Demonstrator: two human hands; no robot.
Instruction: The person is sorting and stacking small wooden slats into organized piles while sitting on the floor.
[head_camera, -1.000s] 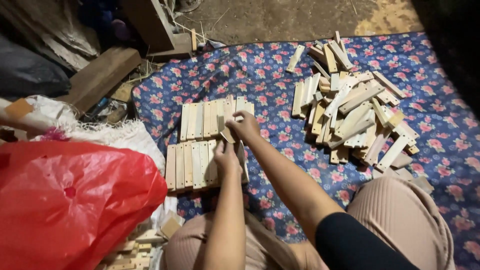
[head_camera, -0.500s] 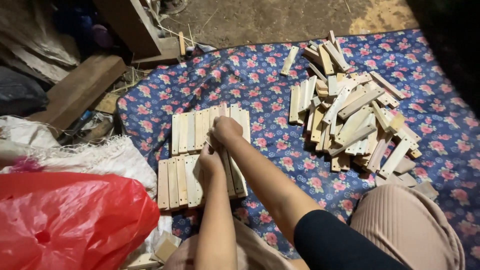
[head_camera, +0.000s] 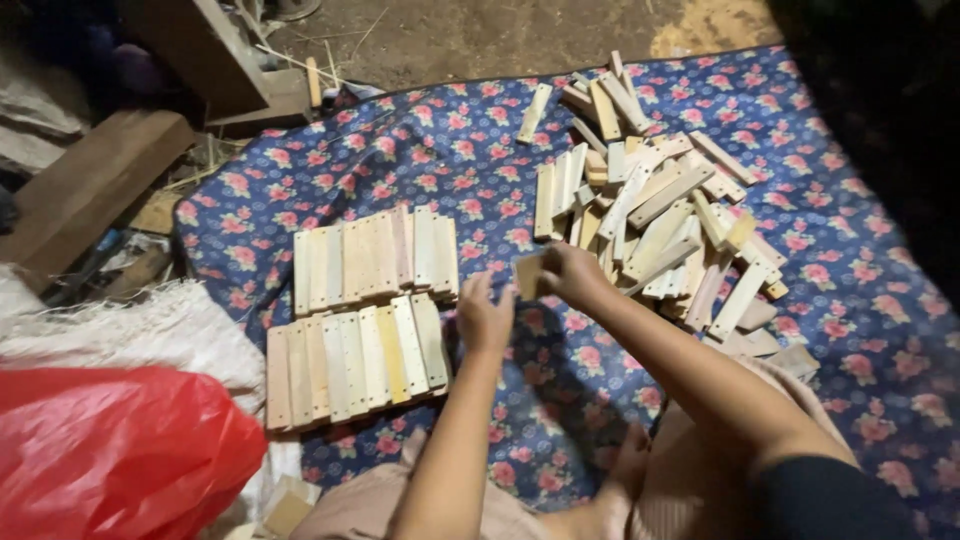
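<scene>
On a blue flowered cloth (head_camera: 470, 170) lie two neat rows of flat wooden slats (head_camera: 375, 305), laid side by side. To the right sits a loose pile of wooden slats (head_camera: 650, 205). My right hand (head_camera: 572, 274) holds one short wooden slat (head_camera: 527, 275) at the near edge of the pile. My left hand (head_camera: 485, 315) hovers just right of the neat rows, fingers apart, reaching toward that slat and holding nothing.
A red plastic bag (head_camera: 110, 450) and a white woven sack (head_camera: 160, 325) lie at the lower left. Wooden planks (head_camera: 90, 190) and scraps sit on the dirt floor at the upper left. My knees show at the bottom.
Both hands have left the neat rows and moved right. My right hand now holds a slat by the loose pile. The camera view has shifted toward the right.
</scene>
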